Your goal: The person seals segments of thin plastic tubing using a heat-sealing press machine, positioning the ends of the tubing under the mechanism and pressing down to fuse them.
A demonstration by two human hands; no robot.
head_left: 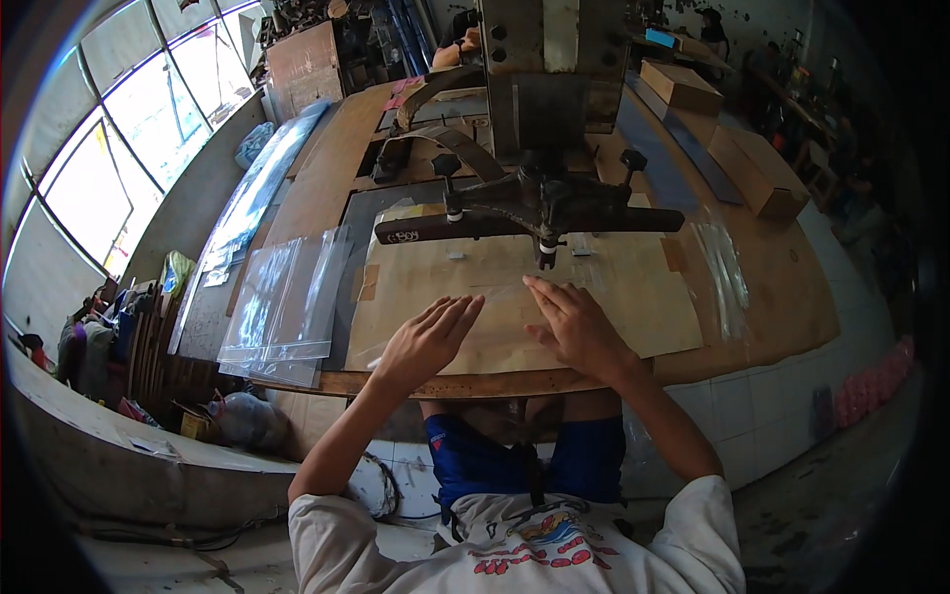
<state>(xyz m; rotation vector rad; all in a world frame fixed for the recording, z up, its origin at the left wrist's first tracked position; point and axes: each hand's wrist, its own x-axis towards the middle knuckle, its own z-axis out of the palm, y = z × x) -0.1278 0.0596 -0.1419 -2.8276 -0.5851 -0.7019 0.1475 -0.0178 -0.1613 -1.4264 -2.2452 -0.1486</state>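
Pale yellow board (643,307) right under the fingers, and from my end of the feed I have both hands low over it, mid-frame. Left hand (433,337): fingers straight, pressed close together, angled up and to the right, nothing gripped that I can see. Right hand (574,327): fingers stretched out too, thumb standing apart, no hold on anything visible to me, fingertips just below the black nozzle (546,259) in the frame. Whether either palm actually touches the board, I can't tell. Moving out, two small metal pieces (582,251) lie either side of that nozzle, and brown tape patches (675,251) mark the board's left and right edges. Above it hangs a long dark bar (633,220), black knobs (633,159) over it, and behind rises the machine's grey column (544,109) to the top of the frame. Left of the board I've got clear plastic sheets (282,297), overlapping; to the right, clear strips (724,272) bunched on the wooden table (787,297). Upper right, two cardboard boxes (757,168); upper left, bright windows (163,109); top centre, another person's hand (471,40). Down at the bottom, blue shorts (475,460) and a pale printed shirt (426,554).
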